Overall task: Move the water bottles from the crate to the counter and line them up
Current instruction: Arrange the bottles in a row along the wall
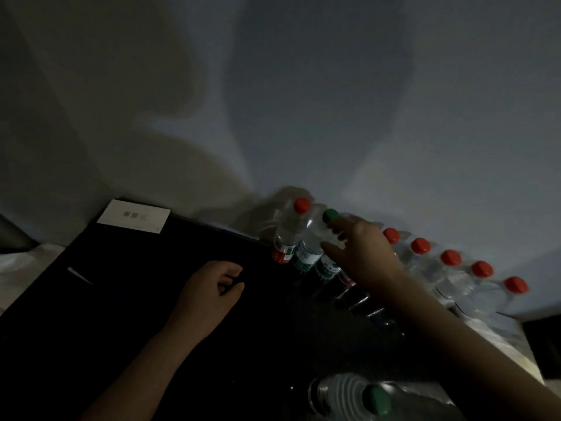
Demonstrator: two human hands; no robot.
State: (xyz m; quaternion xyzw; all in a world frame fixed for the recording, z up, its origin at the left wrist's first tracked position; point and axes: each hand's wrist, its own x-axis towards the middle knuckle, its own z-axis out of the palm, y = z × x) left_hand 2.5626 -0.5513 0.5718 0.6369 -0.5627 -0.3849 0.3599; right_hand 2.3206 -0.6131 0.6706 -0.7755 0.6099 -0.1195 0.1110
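Observation:
A row of clear water bottles stands on the dark counter (151, 299) along the wall. At its left end is a red-capped bottle (288, 235), then a green-capped bottle (309, 250). Several red-capped bottles (449, 262) run on to the right. My right hand (361, 253) reaches over the row with fingers spread, its fingertips and thumb right beside the green-capped bottle's neck; whether they touch it I cannot tell. My left hand (215, 284) rests on the counter with fingers loosely curled and holds nothing. Another green-capped bottle (364, 396) lies low at the bottom edge; the crate is too dark to make out.
A white card (133, 220) leans at the counter's far left corner against the pale wall (303, 101). A pale surface (18, 262) lies beyond the counter's left edge. The scene is very dim.

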